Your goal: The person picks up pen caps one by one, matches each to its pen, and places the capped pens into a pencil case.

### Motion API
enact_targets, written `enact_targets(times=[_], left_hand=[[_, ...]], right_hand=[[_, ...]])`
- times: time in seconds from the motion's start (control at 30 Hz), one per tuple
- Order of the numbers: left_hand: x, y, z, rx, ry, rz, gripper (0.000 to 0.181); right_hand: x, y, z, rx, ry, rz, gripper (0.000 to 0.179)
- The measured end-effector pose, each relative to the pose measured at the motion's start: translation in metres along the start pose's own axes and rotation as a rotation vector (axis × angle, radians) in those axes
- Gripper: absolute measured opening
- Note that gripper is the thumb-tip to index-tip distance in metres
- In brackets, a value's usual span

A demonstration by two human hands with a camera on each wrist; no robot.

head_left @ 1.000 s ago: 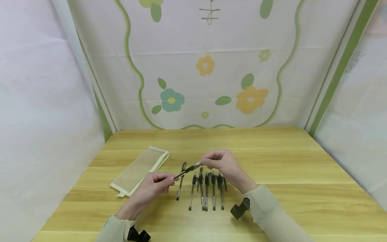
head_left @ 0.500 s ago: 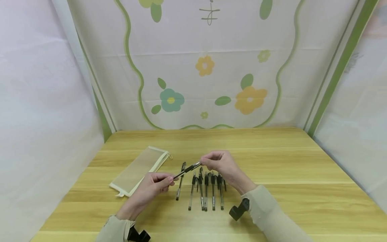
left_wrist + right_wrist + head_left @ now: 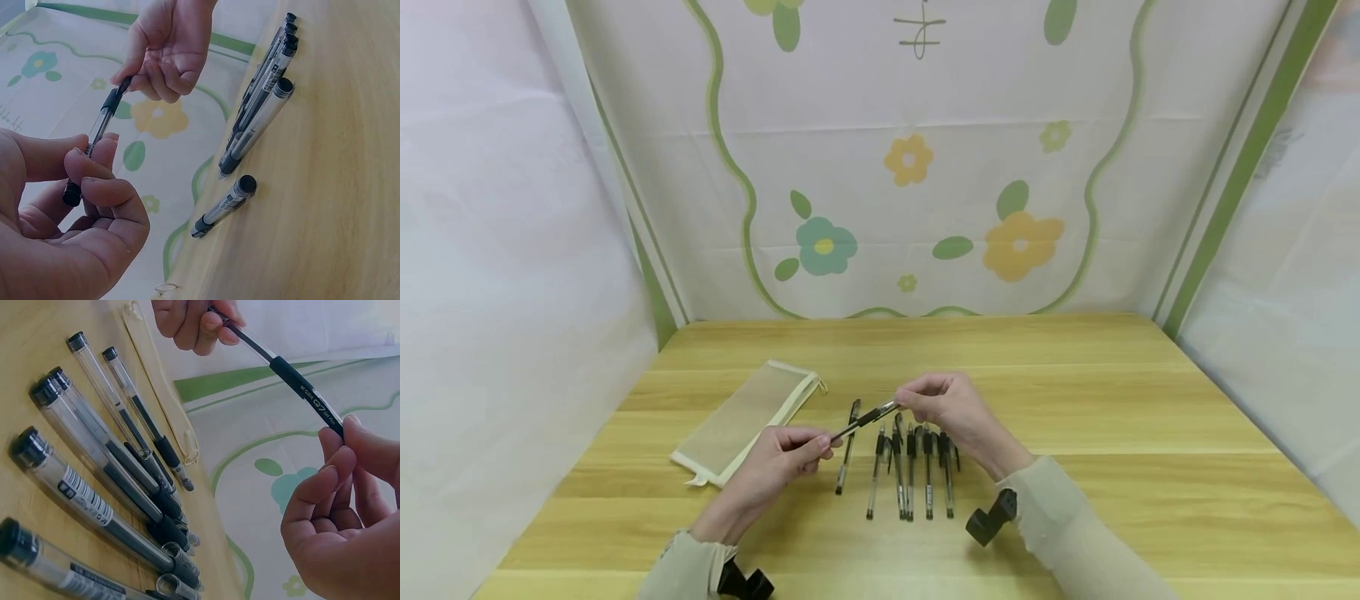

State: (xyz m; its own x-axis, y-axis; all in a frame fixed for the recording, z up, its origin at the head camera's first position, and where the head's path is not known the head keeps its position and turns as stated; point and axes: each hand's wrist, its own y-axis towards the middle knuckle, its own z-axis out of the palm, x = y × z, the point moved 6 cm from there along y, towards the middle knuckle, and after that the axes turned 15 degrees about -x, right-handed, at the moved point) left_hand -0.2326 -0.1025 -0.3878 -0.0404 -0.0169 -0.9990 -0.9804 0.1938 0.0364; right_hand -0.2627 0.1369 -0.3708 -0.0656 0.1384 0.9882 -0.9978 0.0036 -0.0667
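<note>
A gel pen [image 3: 868, 416] with a black grip is held slanting above the table between both hands. My left hand [image 3: 775, 467] pinches its black-tipped tail end between thumb and fingers. At the opposite, capped end my right hand [image 3: 958, 417] pinches with thumb and fingertips. White lettering shows on the black clip of this held pen [image 3: 312, 400] in the right wrist view. Beneath the hands, several similar clear pens [image 3: 911, 475] lie side by side on the table, tail ends toward me. One more pen [image 3: 847, 450] lies apart to their left, slightly slanted.
A flat, see-through cream mesh pouch [image 3: 745, 421] with a zipper lies on the left of the wooden table [image 3: 1112, 400]. Its zipper pull ring [image 3: 190, 450] shows in the right wrist view. Printed fabric walls [image 3: 850, 108] stand at the back and both sides.
</note>
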Motion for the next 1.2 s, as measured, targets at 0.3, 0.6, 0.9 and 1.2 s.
enact_targets(times=[0.3,0.6,0.9,1.2], left_hand=[[0.0012,-0.0007,-0.0002,0.005,0.002,0.002,0.033],[0.0006,-0.0002,0.0010,0.013,0.014,0.015,0.033],[-0.0009,-0.0011,0.0011,0.012,0.044,0.038,0.031],[0.0001,0.0002,0.0023,-0.001,0.037,0.021,0.030]], right_hand=[[-0.0013,0.0013,0.0002,-0.004,0.001,0.007,0.012],[-0.0007,0.0007,0.0000,0.003,0.009,0.002,0.009],[-0.0024,0.0017,-0.0001,-0.004,-0.008,-0.007,0.008],[-0.0026,0.0021,-0.0008,-0.007,-0.039,-0.037,0.008]])
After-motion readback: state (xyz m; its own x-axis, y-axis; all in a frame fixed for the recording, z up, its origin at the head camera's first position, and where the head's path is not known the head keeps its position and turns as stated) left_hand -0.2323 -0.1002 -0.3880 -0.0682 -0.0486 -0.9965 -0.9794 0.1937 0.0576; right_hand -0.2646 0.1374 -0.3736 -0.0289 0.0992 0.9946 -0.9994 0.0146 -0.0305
